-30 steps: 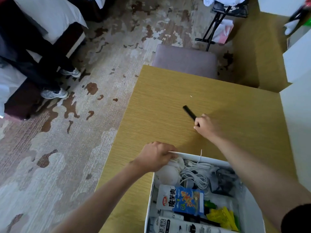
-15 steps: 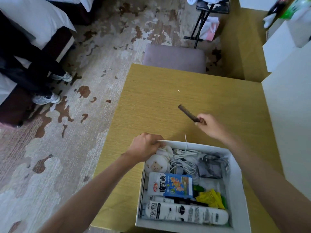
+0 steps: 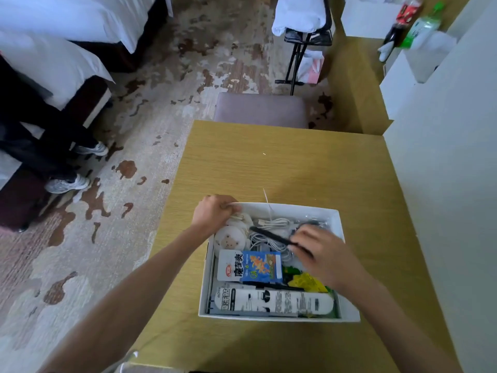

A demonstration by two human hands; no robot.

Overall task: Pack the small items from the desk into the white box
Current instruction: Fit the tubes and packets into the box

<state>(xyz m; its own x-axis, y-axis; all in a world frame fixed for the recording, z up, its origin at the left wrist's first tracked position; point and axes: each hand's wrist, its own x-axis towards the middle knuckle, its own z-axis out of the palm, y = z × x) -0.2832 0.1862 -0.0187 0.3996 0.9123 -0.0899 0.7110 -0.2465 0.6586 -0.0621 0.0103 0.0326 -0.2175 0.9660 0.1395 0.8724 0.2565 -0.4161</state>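
At the left of the frame lie the patterned carpet and the beds, none of it part of the job. Moving right to the lower centre, the left hand (image 3: 215,215) has its grip closed over the upper left corner of the white box (image 3: 349,313), fingers curled on the rim, as it did a second ago; it is steadying the box against the desk (image 3: 269,168).

Inside the box, from its left side: a round plush face (image 3: 229,239), a blue and white snack packet (image 3: 250,266) below it, and a long white tube (image 3: 274,302) along the bottom edge. Coiled white cables (image 3: 271,224) fill the upper middle, and yellow and green bits (image 3: 306,282) sit at lower right.

What has changed is the slim black stick (image 3: 271,236). A second ago it lay on the bare desk above the box with the right hand reaching it; half a second ago it was lifted clear. Now the right hand (image 3: 322,254) pinches its near end between thumb and fingers, and it slants over the cables within the box walls. Whether it already touches them is blurred.

The desk top above the box shows only a tiny pale speck (image 3: 264,154), so this looks like the last item; I judge the packing nearly done, with only the release remaining.
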